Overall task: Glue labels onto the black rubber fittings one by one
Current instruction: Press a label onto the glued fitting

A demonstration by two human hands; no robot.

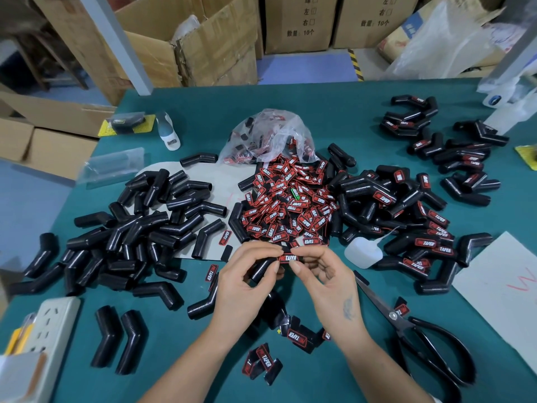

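Both hands meet just below the middle of the view, curled around one black rubber fitting (263,269). The left hand (245,282) grips the fitting's lower leg, thumb on top. The right hand (325,276) pinches the other end, where a red and black label (288,258) lies on the fitting between the two thumbs.

At 12 o'clock from the hands, just beyond the fingertips, a heap of loose labels (290,205) spills from a clear plastic bag (267,135). At 9 to 10 o'clock lies a pile of bare fittings (139,231); at 2 o'clock, a pile of labelled fittings (406,216). A small white glue bottle (363,253) lies at 3 o'clock, near the right hand. Black scissors (418,330) lie at 4 o'clock beside the right wrist. A few stray labels (263,363) lie at 6 o'clock between the forearms. All rest on the green surface (197,359), with a white power strip (55,327) at 8 o'clock and cardboard boxes (203,39) beyond the far edge.
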